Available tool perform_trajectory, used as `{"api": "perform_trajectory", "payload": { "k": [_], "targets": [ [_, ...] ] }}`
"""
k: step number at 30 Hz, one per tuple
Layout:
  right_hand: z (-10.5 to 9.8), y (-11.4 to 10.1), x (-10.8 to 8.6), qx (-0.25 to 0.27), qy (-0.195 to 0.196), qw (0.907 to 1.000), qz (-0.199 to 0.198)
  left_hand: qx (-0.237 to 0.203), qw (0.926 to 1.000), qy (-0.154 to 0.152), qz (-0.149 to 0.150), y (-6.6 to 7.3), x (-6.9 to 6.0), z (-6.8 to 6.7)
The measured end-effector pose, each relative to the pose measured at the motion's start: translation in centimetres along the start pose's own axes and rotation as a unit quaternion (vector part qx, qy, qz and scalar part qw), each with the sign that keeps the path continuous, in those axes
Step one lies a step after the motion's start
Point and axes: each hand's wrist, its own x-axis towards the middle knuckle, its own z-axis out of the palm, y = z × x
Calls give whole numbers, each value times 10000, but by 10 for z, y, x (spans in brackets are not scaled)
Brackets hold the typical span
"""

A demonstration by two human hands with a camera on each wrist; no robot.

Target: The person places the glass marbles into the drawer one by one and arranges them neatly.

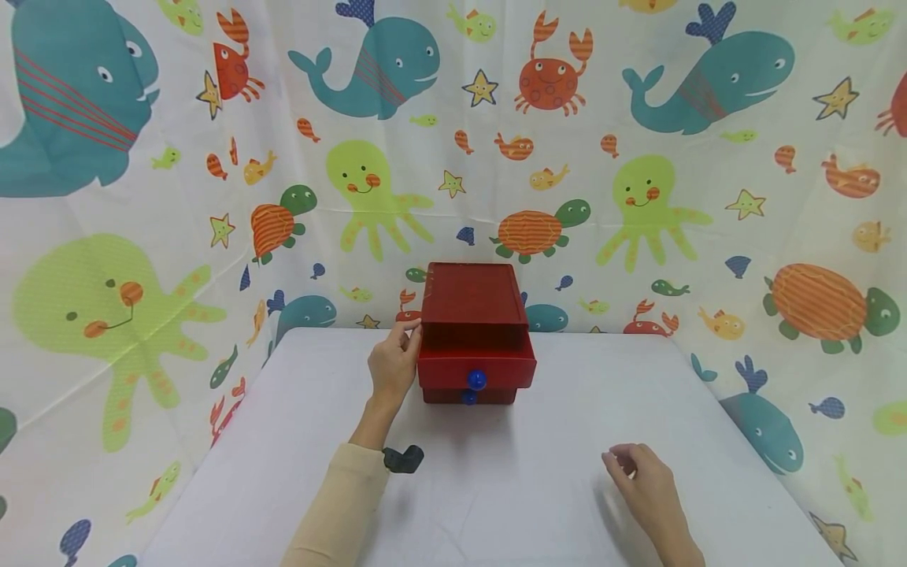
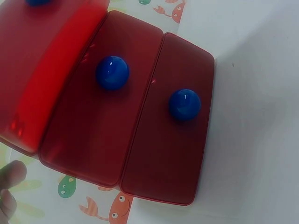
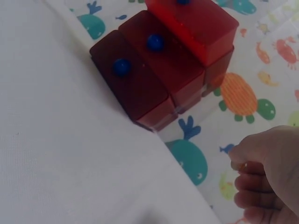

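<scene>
A small red chest of drawers (image 1: 471, 293) stands on the white table. In the head view its upper drawer (image 1: 453, 372) is pulled out and I see no contents in its visible part; a round blue knob (image 1: 477, 380) sits on its front. My left hand (image 1: 395, 366) rests its fingers against the chest's left side. At lower left in the left wrist view, only fingertips (image 2: 11, 176) show. My right hand (image 1: 645, 492) hovers over the table's right side, thumb and forefinger together. It seems to pinch a small greenish-brown thing (image 3: 238, 165), mostly hidden, kind unclear.
Two lower drawers, each with a blue knob (image 2: 184, 105), are closed below the pulled-out one. The white table (image 1: 567, 409) spreads around the chest. A curtain (image 1: 453, 220) printed with sea animals hangs behind and at both sides.
</scene>
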Motion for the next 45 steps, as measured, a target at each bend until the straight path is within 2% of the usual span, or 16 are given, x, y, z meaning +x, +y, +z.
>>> {"api": "perform_trajectory", "payload": {
  "k": [13, 21, 31, 39, 45],
  "targets": [
    [-1, -6, 5, 0, 373, 9990, -240, 64, 9999, -76, -85, 0, -1, 0],
    [-3, -12, 10, 80, 462, 9980, -416, 15, 10000, 61, 2, 2, 0, -1],
    [-8, -24, 19, 178, 605, 9965, -547, 27, 10000, 29, -14, 1, 0, 0],
    [-7, -32, 30, 370, 882, 9905, -992, 8, 10000, 29, 4, 0, 0, 0],
    [-8, -44, 37, 498, 828, 9910, -923, -8, 10000, -8, -10, 0, 0, -1]
  ]
}}
